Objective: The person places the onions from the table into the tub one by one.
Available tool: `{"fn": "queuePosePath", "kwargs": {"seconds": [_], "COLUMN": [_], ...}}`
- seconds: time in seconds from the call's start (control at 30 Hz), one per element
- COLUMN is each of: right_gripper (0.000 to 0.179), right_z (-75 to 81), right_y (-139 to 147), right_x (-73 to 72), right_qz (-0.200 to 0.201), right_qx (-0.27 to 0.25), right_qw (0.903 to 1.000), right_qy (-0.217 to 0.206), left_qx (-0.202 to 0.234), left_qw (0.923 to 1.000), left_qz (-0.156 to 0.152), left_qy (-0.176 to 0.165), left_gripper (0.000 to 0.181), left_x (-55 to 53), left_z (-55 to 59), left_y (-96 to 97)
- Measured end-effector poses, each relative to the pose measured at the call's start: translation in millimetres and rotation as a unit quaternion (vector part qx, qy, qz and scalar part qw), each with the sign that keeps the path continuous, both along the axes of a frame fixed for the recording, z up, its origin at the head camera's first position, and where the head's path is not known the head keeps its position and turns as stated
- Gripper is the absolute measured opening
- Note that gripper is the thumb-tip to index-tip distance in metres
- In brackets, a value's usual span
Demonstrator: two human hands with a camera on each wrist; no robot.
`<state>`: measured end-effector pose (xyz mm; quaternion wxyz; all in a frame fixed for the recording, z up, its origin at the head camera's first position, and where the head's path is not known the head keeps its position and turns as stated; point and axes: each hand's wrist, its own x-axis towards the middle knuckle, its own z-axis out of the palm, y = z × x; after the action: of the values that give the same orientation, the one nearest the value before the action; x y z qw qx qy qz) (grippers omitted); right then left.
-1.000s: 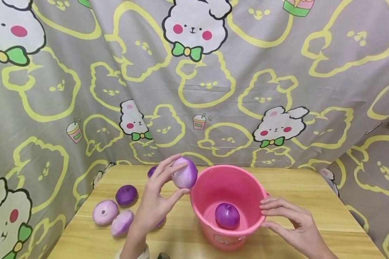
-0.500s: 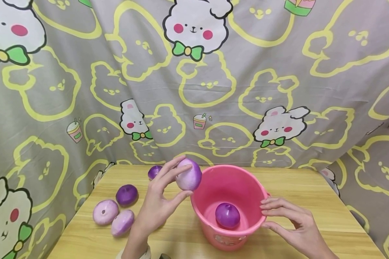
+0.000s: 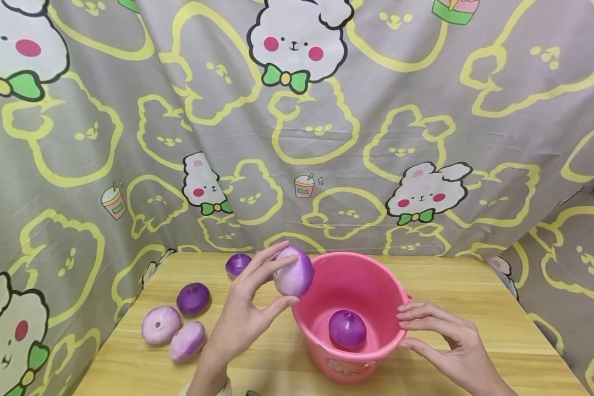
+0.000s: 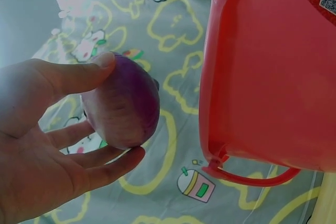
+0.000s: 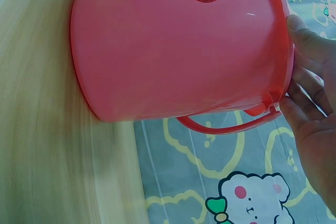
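Observation:
A purple-and-white onion (image 3: 294, 272) is pinched between the thumb and fingers of my left hand (image 3: 254, 302), raised at the left rim of the pink bucket (image 3: 322, 357). From the left wrist view, this onion (image 4: 123, 103) appears beside the bucket's outer wall, with a gap between them. Inside the bucket, one dark purple onion (image 3: 347, 329) lies on the bottom. My right hand (image 3: 447, 338) holds the bucket's right rim with thumb and fingertips. In the right wrist view the right hand (image 5: 315, 77) is at that rim, near the handle joint.
On the left of the wooden table (image 3: 455, 286) lie several other onions: a dark purple onion (image 3: 193, 298), a pale onion (image 3: 161, 325), a pale purple onion (image 3: 187, 341) and one farther-back onion (image 3: 238, 265). A printed curtain (image 3: 326, 137) hangs behind. Some dark object (image 3: 252, 393) shows at the bottom edge.
My left hand has moved slightly right and down with the onion, bringing it to the bucket's left rim. My right hand and the bucket have stayed in place.

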<state>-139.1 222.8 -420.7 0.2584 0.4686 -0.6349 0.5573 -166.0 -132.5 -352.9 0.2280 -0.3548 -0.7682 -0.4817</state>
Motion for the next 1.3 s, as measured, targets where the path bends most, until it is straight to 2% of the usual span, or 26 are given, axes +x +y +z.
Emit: {"fn": "queuePosePath", "kwargs": {"seconds": [0.17, 0.5, 0.73, 0.97, 1.3], "right_gripper": [0.037, 0.03, 0.032, 0.035, 0.032], "right_z": [-0.4, 0.7, -2.1, -6.5, 1.2], "right_y": [0, 0, 1, 2, -1], "right_x": [0.6, 0.2, -0.9, -3.4, -0.2], "right_qz": [-0.005, 0.0, 0.006, 0.01, -0.001], "right_qx": [0.003, 0.001, -0.001, 0.002, 0.001], "right_qw": [1.0, 1.0, 1.0, 0.9999, 1.0], "right_qy": [-0.003, 0.006, 0.006, 0.012, 0.006], "left_qx": [0.006, 0.003, -0.005, -0.016, -0.044], "left_qw": [0.9999, 0.9996, 0.9994, 0.9991, 0.9974], "left_qz": [-0.007, -0.025, -0.032, -0.04, -0.051], "left_qy": [-0.006, 0.013, -0.009, -0.003, -0.025], "left_gripper": [0.058, 0.056, 0.056, 0.058, 0.055], "left_x": [-1.0, -1.9, -2.4, -4.4, -4.2], "left_z": [-1.7, -3.7, -6.4, -8.8, -11.7], "left_y": [2.4, 6.7, 9.6, 13.3, 17.7]}}
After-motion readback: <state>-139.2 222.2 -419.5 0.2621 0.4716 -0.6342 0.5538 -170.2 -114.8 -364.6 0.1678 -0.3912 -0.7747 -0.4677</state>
